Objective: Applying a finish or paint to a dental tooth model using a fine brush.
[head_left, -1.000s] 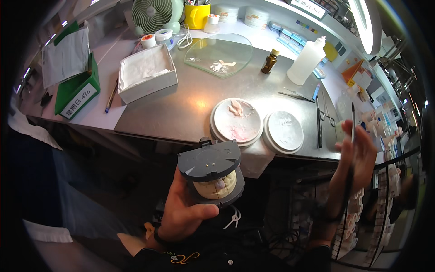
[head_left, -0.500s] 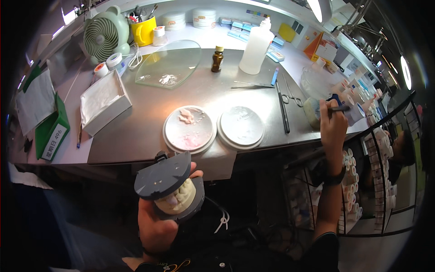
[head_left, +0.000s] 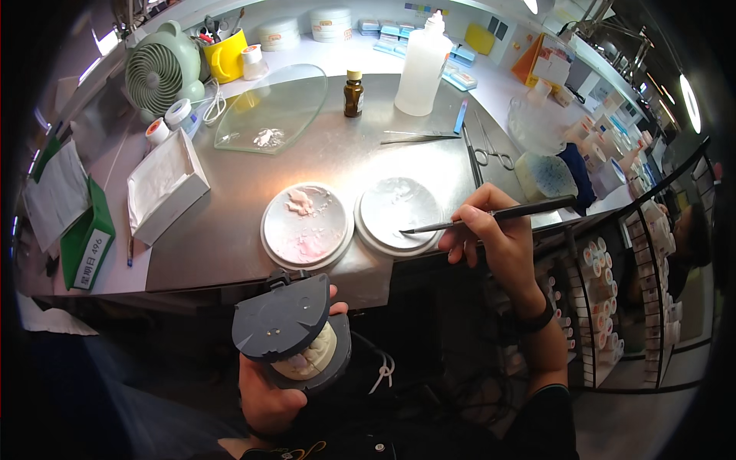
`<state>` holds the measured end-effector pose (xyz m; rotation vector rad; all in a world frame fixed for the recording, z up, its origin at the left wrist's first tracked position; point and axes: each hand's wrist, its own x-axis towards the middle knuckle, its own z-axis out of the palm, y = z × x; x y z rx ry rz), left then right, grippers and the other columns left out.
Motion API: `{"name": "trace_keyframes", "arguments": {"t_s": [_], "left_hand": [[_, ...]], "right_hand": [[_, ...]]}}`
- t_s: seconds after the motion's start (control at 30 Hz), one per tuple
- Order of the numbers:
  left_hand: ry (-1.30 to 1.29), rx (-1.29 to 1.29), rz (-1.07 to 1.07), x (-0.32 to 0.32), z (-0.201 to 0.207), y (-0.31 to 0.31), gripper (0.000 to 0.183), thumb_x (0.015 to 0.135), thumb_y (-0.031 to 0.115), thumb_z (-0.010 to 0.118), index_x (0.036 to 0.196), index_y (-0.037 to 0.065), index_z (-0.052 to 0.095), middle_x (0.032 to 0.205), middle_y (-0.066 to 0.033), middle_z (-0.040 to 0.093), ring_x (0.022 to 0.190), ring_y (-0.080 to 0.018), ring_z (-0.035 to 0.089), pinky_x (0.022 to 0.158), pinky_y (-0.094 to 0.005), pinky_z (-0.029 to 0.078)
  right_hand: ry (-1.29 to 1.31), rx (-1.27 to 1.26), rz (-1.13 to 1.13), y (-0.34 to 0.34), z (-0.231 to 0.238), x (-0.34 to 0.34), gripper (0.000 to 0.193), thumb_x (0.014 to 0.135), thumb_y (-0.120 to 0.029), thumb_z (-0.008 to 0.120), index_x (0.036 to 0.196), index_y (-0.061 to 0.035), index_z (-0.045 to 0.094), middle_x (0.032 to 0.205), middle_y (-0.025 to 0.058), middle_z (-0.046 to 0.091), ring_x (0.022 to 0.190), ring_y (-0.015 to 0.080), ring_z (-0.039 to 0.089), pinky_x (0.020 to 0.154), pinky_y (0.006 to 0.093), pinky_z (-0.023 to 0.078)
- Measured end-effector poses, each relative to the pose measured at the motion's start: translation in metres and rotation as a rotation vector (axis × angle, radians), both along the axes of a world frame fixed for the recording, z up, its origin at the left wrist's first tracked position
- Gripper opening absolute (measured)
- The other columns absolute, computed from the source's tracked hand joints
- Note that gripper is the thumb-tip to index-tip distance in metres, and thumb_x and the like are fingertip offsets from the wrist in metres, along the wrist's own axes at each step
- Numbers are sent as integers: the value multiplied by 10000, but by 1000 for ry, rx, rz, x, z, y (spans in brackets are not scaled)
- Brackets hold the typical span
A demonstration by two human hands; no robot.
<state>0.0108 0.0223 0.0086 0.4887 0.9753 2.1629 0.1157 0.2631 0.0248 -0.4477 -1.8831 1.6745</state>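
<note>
My left hand (head_left: pixel 268 395) grips a dental articulator (head_left: pixel 282 316) with dark grey plates, held below the bench edge. Between its plates sits a cream dental model (head_left: pixel 313 359), partly covered by the tilted upper plate. In my right hand (head_left: pixel 494 234) is a brush (head_left: pixel 529 208) with a thick black handle. The brush's dark tip reaches over the right round white dish (head_left: pixel 399 201), close to or on its surface; contact cannot be made out. Beside it, the left white dish (head_left: pixel 308 253) carries a pink lump (head_left: pixel 300 202) and pink smears.
Behind the dishes stand a glass slab (head_left: pixel 284 100) with white powder, a brown bottle (head_left: pixel 353 96) and a white squeeze bottle (head_left: pixel 422 69). Tweezers (head_left: pixel 418 138), scissors (head_left: pixel 491 153) and a speckled sponge (head_left: pixel 546 178) lie rightward. A tissue box (head_left: pixel 169 188) and green fan (head_left: pixel 162 69) are leftward.
My right hand has moved left with the brush, from beside the sponge to the right dish. My left hand and the articulator have sunk slightly, and the view has shifted a little.
</note>
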Motion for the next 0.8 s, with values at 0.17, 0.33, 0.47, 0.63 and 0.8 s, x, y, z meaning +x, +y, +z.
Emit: {"name": "trace_keyframes", "arguments": {"t_s": [0.17, 0.33, 0.47, 0.63, 0.8], "left_hand": [[6, 2, -55, -3, -6, 0, 914, 579, 261, 847, 1298, -48, 376, 1296, -334, 387, 1199, -433, 424, 999, -488, 355], [8, -13, -45, -4, -3, -2, 925, 570, 267, 849, 1298, -49, 375, 1295, -339, 383, 1199, -433, 424, 997, -479, 359], [14, -2, -40, -4, -5, 0, 915, 565, 270, 851, 1286, -53, 389, 1291, -340, 389, 1199, -436, 423, 999, -479, 355], [25, -13, -40, -4, -3, -3, 916, 559, 294, 855, 1276, -53, 402, 1291, -341, 389, 1202, -434, 421, 1000, -479, 354], [47, -16, -37, -7, -3, -2, 961, 544, 337, 860, 1286, -49, 389, 1288, -329, 399, 1196, -425, 430, 1004, -476, 355]], "right_hand": [[-7, -42, 25, -1, 0, 3, 139, 890, -137, 518, 834, -10, 521, 664, 115, 634, 501, 111, 591, 390, 166, 381], [3, -33, 45, -2, 1, 3, 135, 892, -130, 511, 834, -9, 517, 670, 114, 635, 505, 111, 590, 398, 166, 385], [44, -19, 6, -2, -1, 4, 106, 872, -101, 519, 832, -2, 515, 680, 114, 634, 531, 109, 590, 419, 173, 396], [9, 3, 67, -2, 2, 6, 76, 838, -75, 536, 826, -2, 519, 692, 108, 636, 551, 104, 591, 439, 177, 400], [8, -2, 34, -1, 2, 7, 73, 831, -71, 542, 822, -2, 519, 691, 104, 637, 547, 102, 590, 444, 176, 401]]}}
